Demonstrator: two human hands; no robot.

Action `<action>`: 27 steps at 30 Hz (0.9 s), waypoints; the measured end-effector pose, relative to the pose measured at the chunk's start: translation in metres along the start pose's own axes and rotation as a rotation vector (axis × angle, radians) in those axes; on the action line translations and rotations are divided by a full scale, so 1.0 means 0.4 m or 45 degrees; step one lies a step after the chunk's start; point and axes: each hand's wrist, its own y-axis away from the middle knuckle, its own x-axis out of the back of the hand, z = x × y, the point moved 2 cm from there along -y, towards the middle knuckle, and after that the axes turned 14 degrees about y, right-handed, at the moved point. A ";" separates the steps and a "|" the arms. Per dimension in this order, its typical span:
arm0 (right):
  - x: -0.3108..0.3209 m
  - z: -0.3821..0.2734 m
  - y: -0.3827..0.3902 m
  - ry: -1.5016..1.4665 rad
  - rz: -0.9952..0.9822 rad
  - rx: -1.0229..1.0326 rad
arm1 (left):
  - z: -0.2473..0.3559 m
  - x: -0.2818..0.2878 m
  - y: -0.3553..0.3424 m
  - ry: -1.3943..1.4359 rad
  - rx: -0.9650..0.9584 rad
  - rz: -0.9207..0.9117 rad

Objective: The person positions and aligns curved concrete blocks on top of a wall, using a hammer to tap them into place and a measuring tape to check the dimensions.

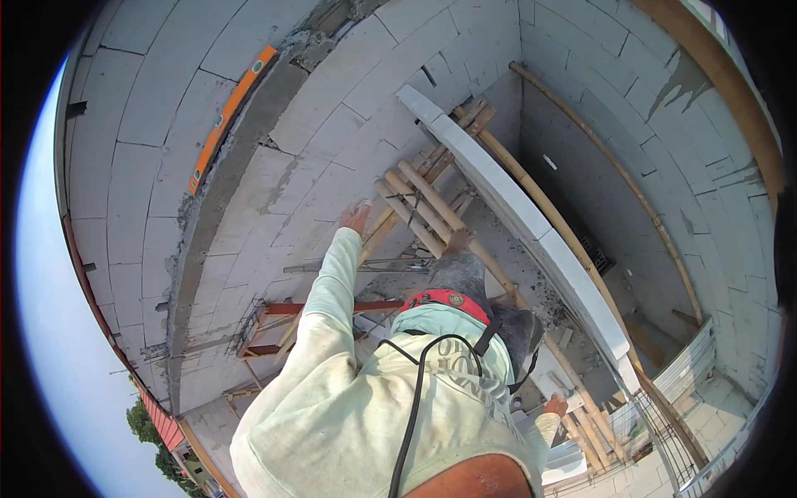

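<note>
My left arm, in a pale long sleeve, reaches forward to the light grey block wall [311, 166]. The fingers of my left hand [355, 217] are stretched out against or just beside its face, with nothing in them. My right hand [556, 405] is low on the right, near bamboo poles [591, 427] and a pale board [548, 378]. Its fingers are too small and partly hidden, so I cannot tell whether they grip anything. Up on the wall's rough concrete ledge [274, 100] lies an orange spirit level [232, 120], away from both hands.
I stand high on bamboo scaffolding [419, 203], one foot on its poles. A narrow white block wall [531, 224] runs along my right, with a deep drop beyond it. Rubble [540, 290] lies below. Red-brown steel bars [286, 310] jut out at left, and a black cord [413, 407] hangs before me.
</note>
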 end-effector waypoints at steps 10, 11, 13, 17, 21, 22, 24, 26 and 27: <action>-0.030 -0.150 0.155 0.264 -0.027 -0.092 | -0.200 0.068 -0.201 0.439 0.578 0.018; -0.005 -0.191 0.213 0.264 -0.034 -0.084 | -0.207 -0.006 -0.200 0.302 0.621 -0.035; -0.032 -0.250 0.230 0.256 -0.106 -0.172 | -0.292 -0.003 -0.228 0.016 0.693 -0.253; -0.086 -0.403 0.304 0.116 -0.187 -0.387 | -0.270 -0.072 -0.287 -0.019 0.575 -0.666; -0.157 -0.529 0.398 0.010 -0.178 -0.399 | -0.177 -0.145 -0.428 -0.216 0.621 -0.715; -0.170 -0.532 0.422 -0.037 -0.156 -0.461 | -0.164 -0.164 -0.478 -0.260 0.614 -0.747; -0.212 -0.554 0.471 -0.207 -0.230 -0.522 | -0.104 -0.201 -0.586 -0.352 0.559 -0.780; -0.302 -0.524 0.516 -0.266 -0.135 -0.586 | -0.052 -0.242 -0.683 -0.432 0.492 -0.831; -0.336 -0.518 0.536 -0.265 -0.148 -0.587 | -0.036 -0.269 -0.719 -0.420 0.552 -0.890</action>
